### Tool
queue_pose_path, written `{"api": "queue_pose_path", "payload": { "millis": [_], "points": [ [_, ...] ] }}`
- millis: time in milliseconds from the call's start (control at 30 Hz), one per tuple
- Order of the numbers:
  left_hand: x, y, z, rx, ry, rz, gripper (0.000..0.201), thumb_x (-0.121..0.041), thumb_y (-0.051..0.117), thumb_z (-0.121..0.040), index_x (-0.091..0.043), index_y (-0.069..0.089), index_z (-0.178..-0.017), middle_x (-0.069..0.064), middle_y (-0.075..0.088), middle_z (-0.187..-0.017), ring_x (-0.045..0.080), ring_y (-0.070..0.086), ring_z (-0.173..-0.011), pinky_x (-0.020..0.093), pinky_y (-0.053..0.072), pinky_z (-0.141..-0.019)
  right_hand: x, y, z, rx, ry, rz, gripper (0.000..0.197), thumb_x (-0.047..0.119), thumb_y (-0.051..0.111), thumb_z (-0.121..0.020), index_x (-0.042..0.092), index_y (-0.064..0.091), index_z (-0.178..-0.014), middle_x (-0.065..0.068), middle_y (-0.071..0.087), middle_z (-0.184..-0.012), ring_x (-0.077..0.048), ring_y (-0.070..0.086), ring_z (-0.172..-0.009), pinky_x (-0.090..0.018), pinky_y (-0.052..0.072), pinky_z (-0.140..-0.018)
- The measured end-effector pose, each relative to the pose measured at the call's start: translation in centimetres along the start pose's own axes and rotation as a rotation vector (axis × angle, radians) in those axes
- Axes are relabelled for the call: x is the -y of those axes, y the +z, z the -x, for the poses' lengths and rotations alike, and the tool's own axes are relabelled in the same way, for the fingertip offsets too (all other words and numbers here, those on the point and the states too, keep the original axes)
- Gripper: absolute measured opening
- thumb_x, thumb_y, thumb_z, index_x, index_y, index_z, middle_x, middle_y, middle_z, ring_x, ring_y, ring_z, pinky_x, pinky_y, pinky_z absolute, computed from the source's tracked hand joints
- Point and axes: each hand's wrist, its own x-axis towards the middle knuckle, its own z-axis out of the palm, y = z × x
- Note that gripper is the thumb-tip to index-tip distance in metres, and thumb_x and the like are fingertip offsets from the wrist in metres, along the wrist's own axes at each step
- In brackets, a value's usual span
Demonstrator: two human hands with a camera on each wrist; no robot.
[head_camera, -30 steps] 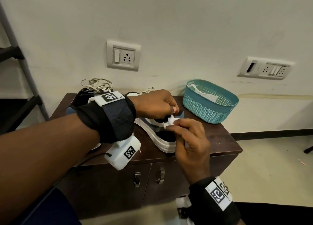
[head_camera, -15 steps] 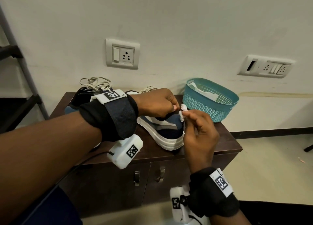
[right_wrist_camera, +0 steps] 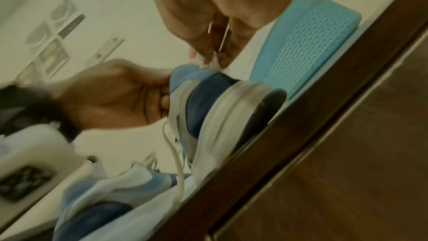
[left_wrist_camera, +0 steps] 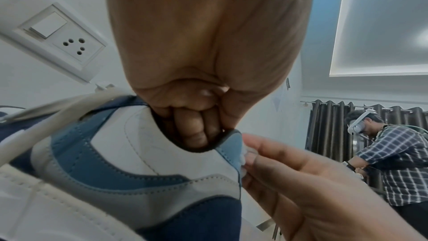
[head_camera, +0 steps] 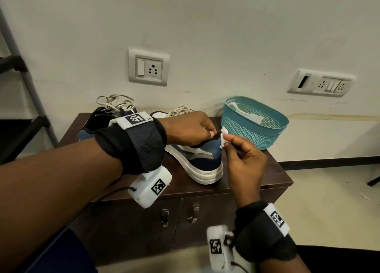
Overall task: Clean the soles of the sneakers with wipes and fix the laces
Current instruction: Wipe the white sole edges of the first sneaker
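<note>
A blue, grey and white sneaker stands on the dark wooden cabinet, heel toward me. My left hand grips its collar at the heel, fingers curled inside the opening. My right hand pinches a small white wipe and holds it against the top of the heel tab. A second sneaker with loose cream laces sits behind my left wrist, mostly hidden.
A teal mesh basket with a white wipe inside stands at the cabinet's back right, close to my right hand. Wall sockets sit above. A metal frame stands at the left. Another person works in the background.
My right hand has carried the wipe up from the sneaker's side to the top of the heel tab. The left hand has kept its grip on the collar.
</note>
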Motion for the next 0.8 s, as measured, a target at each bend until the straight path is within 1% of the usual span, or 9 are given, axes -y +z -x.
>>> {"api": "queue_pose_path", "payload": {
  "millis": [133, 233, 300, 367, 433, 567, 633, 700, 800],
  "points": [
    [0.0, 0.0, 0.1, -0.018, -0.009, 0.036, 0.029, -0.007, 0.050, -0.102, -0.015, 0.073, -0.088, -0.014, 0.054, -0.051, -0.001, 0.045, -0.044, 0.013, 0.039, -0.050, 0.1, 0.1, 3.7, 0.085, -0.418, 0.277, 0.028, -0.010, 0.068, -0.085, 0.007, 0.077, -0.105, -0.006, 0.068, -0.108, -0.018, 0.063, -0.105, -0.029, 0.051, -0.092],
    [-0.2, 0.0, 0.2, -0.031, 0.004, -0.003, 0.031, -0.011, 0.051, -0.103, -0.022, 0.071, -0.081, -0.015, 0.061, -0.062, -0.006, 0.051, -0.050, 0.008, 0.041, -0.053, -0.2, 1.2, 4.6, 0.244, -0.622, 0.490, 0.023, -0.005, 0.067, -0.087, 0.003, 0.076, -0.107, -0.009, 0.068, -0.109, -0.023, 0.057, -0.104, -0.022, 0.045, -0.093],
    [-0.3, 0.0, 0.2, -0.032, -0.001, -0.003, 0.032, -0.011, 0.051, -0.103, -0.022, 0.069, -0.079, -0.015, 0.060, -0.061, -0.005, 0.050, -0.050, 0.007, 0.039, -0.052, 0.0, 1.7, 4.9, 0.276, -0.618, 0.591, 0.021, 0.002, 0.061, -0.091, 0.002, 0.075, -0.107, -0.009, 0.068, -0.110, -0.023, 0.055, -0.105, -0.025, 0.047, -0.089],
    [-0.3, 0.0, 0.2, -0.040, -0.005, 0.000, 0.038, -0.010, 0.051, -0.102, -0.024, 0.065, -0.070, -0.018, 0.055, -0.049, -0.004, 0.048, -0.046, 0.007, 0.037, -0.049, 0.3, 1.9, 5.2, 0.302, -0.589, 0.614, 0.024, 0.006, 0.055, -0.091, 0.003, 0.074, -0.105, -0.007, 0.067, -0.109, -0.022, 0.054, -0.104, -0.029, 0.049, -0.084],
    [-0.3, 0.0, 0.2, -0.038, -0.009, -0.002, 0.042, -0.010, 0.050, -0.102, -0.023, 0.059, -0.063, -0.017, 0.049, -0.043, -0.001, 0.044, -0.043, 0.011, 0.036, -0.049, 0.1, 1.4, 6.0, 0.361, -0.560, 0.634, 0.027, 0.010, 0.050, -0.089, 0.007, 0.075, -0.100, -0.004, 0.067, -0.107, -0.019, 0.053, -0.102, -0.027, 0.051, -0.080],
    [-0.3, 0.0, 0.3, -0.038, -0.001, -0.001, 0.038, -0.010, 0.050, -0.102, -0.021, 0.066, -0.070, -0.017, 0.053, -0.048, -0.004, 0.047, -0.045, 0.007, 0.037, -0.049, -0.6, -0.2, 7.1, 0.446, -0.502, 0.677, 0.030, -0.002, 0.068, -0.076, 0.013, 0.076, -0.101, 0.002, 0.065, -0.106, -0.011, 0.052, -0.102, -0.014, 0.043, -0.084],
    [-0.3, 0.0, 0.3, -0.034, 0.001, -0.001, 0.033, -0.010, 0.049, -0.102, -0.014, 0.068, -0.076, -0.014, 0.053, -0.053, -0.002, 0.045, -0.045, 0.010, 0.037, -0.050, -0.1, -0.5, 6.6, 0.368, -0.524, 0.619, 0.030, -0.004, 0.062, -0.079, 0.009, 0.076, -0.101, -0.001, 0.066, -0.104, -0.013, 0.054, -0.099, -0.015, 0.043, -0.084],
    [-0.4, 0.0, 0.4, -0.033, 0.001, 0.003, 0.037, -0.008, 0.049, -0.102, -0.019, 0.063, -0.069, -0.016, 0.052, -0.046, -0.003, 0.046, -0.043, 0.009, 0.035, -0.048, 0.6, -0.4, 5.5, 0.257, -0.569, 0.587, 0.029, -0.003, 0.056, -0.085, 0.005, 0.076, -0.104, -0.005, 0.067, -0.106, -0.018, 0.055, -0.101, -0.019, 0.045, -0.087],
    [-0.5, 0.0, 0.5, -0.033, 0.004, 0.008, 0.043, -0.008, 0.048, -0.103, -0.025, 0.060, -0.066, -0.022, 0.052, -0.042, -0.005, 0.048, -0.043, 0.005, 0.033, -0.046, 0.1, -0.4, 4.4, 0.204, -0.566, 0.601, 0.030, -0.010, 0.066, -0.081, 0.004, 0.076, -0.106, -0.006, 0.069, -0.109, -0.023, 0.058, -0.106, -0.022, 0.046, -0.093]
  ]
}}
